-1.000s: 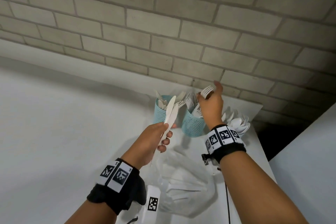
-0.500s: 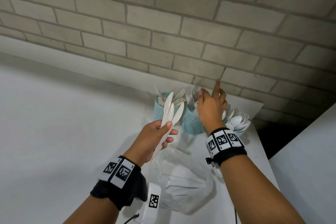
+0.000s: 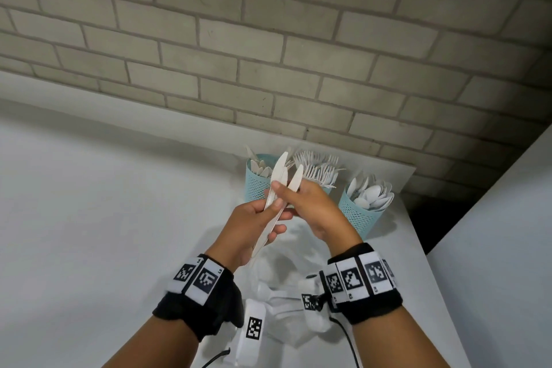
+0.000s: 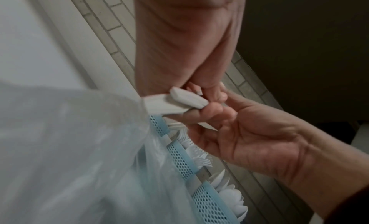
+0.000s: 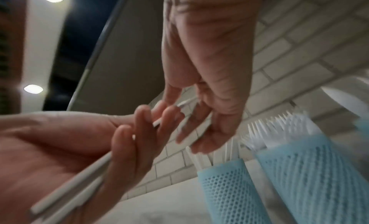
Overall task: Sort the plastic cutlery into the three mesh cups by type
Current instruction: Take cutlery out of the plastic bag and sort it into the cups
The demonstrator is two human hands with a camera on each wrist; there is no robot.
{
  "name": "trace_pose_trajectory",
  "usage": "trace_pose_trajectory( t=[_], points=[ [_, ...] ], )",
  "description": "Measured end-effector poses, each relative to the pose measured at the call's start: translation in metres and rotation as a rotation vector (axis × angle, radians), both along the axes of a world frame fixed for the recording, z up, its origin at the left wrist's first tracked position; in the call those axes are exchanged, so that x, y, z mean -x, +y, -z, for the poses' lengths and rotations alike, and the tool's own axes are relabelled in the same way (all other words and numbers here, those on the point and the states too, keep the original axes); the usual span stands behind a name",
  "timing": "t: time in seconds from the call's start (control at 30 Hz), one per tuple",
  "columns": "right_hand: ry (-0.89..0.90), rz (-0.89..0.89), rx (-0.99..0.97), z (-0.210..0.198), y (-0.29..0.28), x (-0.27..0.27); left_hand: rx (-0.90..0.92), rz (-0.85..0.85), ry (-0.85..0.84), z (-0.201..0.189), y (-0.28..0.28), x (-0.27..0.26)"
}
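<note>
My left hand (image 3: 273, 218) grips a small bundle of white plastic knives (image 3: 279, 172) by their handles, blades pointing up, just in front of the cups. My right hand (image 3: 288, 193) has come against it, and its thumb and fingers pinch the knives near the blades. In the right wrist view the knives (image 5: 87, 172) run across the left palm to the right hand's fingertips (image 5: 173, 94). Three light-blue mesh cups stand by the wall: the knife cup (image 3: 257, 185) on the left, the fork cup (image 3: 324, 188) partly hidden behind my right hand, and the spoon cup (image 3: 360, 213) on the right.
A clear plastic bag (image 3: 283, 305) with more white cutlery lies on the white table (image 3: 89, 218) under my wrists. A brick wall (image 3: 268, 54) rises right behind the cups. The table's right edge (image 3: 418, 248) drops to a dark gap beside the spoon cup.
My right hand left the fork cup, no longer holds the fork, and moved left and down onto the knives. The left hand with the knives stayed nearly in place.
</note>
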State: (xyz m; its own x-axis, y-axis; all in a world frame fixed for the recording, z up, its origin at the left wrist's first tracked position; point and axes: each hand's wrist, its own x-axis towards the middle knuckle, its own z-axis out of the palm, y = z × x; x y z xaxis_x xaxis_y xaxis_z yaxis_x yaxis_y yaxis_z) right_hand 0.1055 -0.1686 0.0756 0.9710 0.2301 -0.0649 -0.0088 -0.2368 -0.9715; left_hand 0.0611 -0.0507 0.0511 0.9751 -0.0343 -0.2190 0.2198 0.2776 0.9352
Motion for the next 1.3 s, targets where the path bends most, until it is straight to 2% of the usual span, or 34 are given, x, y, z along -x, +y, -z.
trace_pose_trajectory(
  t=[0.07,0.23,0.4,0.63,0.77,0.87,0.97,1.03,1.1,1.17,1.3],
  points=[
    [0.089,-0.009,-0.104,0.005,-0.001,0.004,-0.022,0.017,0.004,0.0,-0.002,0.004],
    [0.12,0.067,-0.132,0.007,-0.006,0.005,-0.04,0.068,-0.018,-0.002,-0.003,0.011],
    [0.17,0.137,-0.293,-0.001,-0.016,0.0,-0.066,0.101,-0.052,-0.004,0.002,0.014],
    [0.146,0.066,-0.482,0.001,-0.004,0.002,-0.205,0.092,-0.087,0.001,0.001,0.011],
    [0.202,0.091,-0.465,-0.005,0.005,-0.008,-0.29,0.086,-0.082,0.004,0.005,0.008],
    [0.079,0.241,-0.521,-0.029,0.003,-0.028,-0.403,-0.026,-0.132,0.008,0.01,0.007],
    [-0.177,0.379,-0.58,-0.052,0.001,-0.051,-0.648,-0.077,-0.198,0.014,0.017,0.007],
    [-0.353,0.426,-0.58,-0.058,0.006,-0.064,-0.782,0.009,-0.216,0.019,0.021,0.008],
    [-0.456,0.471,-0.511,-0.051,0.012,-0.075,-0.995,0.201,-0.223,0.021,0.023,0.01],
    [-0.471,0.512,-0.421,-0.037,0.019,-0.085,-1.113,0.35,-0.204,0.023,0.024,0.013],
    [-0.393,0.482,-0.314,-0.003,0.029,-0.103,-1.184,0.437,-0.166,0.03,0.032,0.011]
  ],
)
